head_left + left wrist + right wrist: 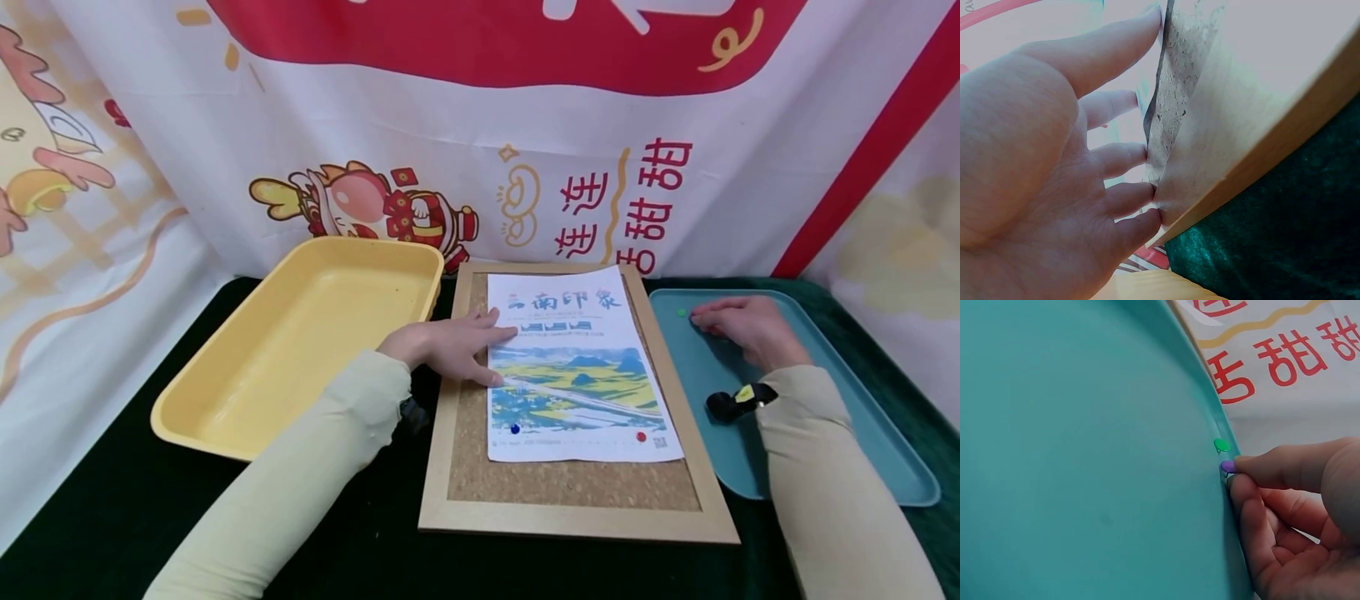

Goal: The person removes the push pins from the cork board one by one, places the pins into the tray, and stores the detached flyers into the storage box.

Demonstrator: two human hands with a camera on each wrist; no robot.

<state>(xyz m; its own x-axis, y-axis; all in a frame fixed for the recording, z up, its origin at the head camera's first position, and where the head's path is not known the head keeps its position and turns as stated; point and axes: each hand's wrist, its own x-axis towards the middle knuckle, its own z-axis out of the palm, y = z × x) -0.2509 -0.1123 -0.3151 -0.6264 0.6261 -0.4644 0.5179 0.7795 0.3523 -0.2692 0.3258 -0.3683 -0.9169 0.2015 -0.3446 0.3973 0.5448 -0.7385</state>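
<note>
A printed sheet (570,407) with a landscape picture lies on a wood-framed cork board (570,484). A blue thumbtack (515,429) sits at its lower left and a red thumbtack (641,437) at its lower right. My left hand (453,343) rests with spread fingers across the sheet's left edge; its thumb (1110,53) also reaches the paper. Over the blue-green tray (892,467), my right hand (753,329) pinches a purple thumbtack (1228,466) between thumb and forefinger. Close beside it on the tray lies a green thumbtack (1222,445). The purple tack is hidden in the head view.
To the left of the board stands a deep yellow tub (300,333), partly behind my left forearm. A dark green cloth (360,533) covers the table. Behind everything hangs a printed white and red backdrop (420,108).
</note>
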